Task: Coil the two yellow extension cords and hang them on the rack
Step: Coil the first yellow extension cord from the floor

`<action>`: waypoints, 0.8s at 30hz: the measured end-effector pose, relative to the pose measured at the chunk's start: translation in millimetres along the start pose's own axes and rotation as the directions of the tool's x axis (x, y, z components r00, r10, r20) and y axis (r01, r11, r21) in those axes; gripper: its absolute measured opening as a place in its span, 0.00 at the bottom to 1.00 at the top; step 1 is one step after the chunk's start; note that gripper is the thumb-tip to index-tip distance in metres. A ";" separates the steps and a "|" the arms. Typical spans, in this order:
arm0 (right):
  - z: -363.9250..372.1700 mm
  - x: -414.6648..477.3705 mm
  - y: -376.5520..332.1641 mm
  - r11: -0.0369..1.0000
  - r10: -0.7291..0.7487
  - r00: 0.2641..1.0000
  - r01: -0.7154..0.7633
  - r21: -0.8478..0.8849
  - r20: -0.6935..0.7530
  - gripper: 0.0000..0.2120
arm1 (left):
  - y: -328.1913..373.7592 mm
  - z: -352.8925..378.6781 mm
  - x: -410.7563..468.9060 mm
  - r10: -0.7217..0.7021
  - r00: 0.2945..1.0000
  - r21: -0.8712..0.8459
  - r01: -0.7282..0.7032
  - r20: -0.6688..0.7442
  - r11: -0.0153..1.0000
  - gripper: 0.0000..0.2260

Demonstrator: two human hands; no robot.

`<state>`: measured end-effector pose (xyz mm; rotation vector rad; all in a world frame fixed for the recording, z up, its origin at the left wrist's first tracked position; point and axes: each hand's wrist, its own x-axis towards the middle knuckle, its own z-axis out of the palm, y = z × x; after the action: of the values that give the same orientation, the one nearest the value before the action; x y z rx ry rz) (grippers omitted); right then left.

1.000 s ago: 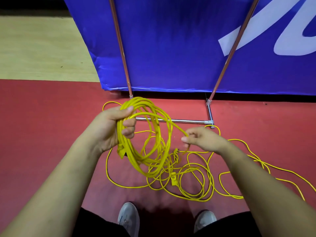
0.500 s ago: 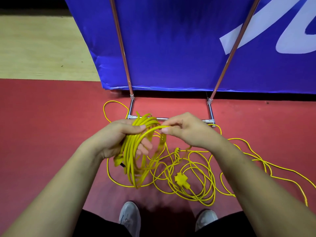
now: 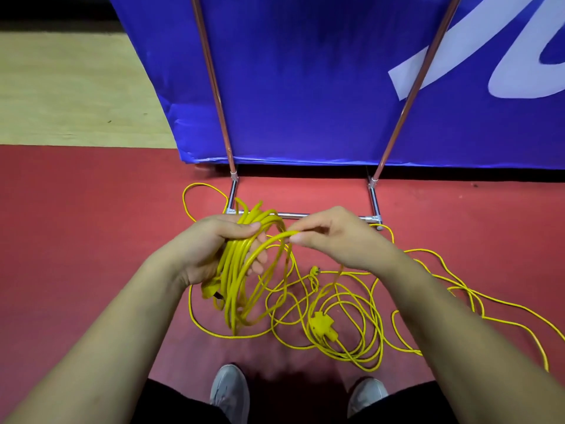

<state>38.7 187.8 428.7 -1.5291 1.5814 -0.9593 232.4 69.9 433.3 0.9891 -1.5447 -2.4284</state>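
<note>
The left hand (image 3: 214, 249) is clenched round the coil (image 3: 234, 286), just left of centre, its loops hanging down the frame. The right hand (image 3: 339, 240) pinches the next strand (image 3: 275, 237) just right of the coil's top, so the lay-in goes leftward. Loose cord (image 3: 319, 322) sprawls on the red floor (image 3: 76, 240) at lower right. The rack (image 3: 305, 214) stands above, beyond both hands.

yellow cords (image 3: 238, 280), blue banner (image 3: 305, 81), red floor (image 3: 76, 224)
</note>
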 end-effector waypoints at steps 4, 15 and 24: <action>12.6 6.0 -6.0 0.996 -0.050 0.998 0.048 -0.080 -0.025 0.08 | -3.5 -1.4 1.1 0.005 0.994 -0.061 0.001 0.111 0.998 0.06; -18.7 -6.9 54.5 0.973 0.229 0.971 -0.227 0.036 -0.075 0.04 | 4.6 -19.6 -1.7 0.010 0.990 -0.134 0.010 0.143 0.991 0.20; 3.4 13.8 33.1 0.996 0.061 0.978 -0.072 -0.050 -0.200 0.05 | -3.9 -13.2 -4.5 -0.067 0.972 -0.068 0.084 0.225 0.994 0.15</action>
<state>26.1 174.5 397.7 -1.4455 1.8017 -1.0645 244.4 63.4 428.4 0.7994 -1.4861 -2.7110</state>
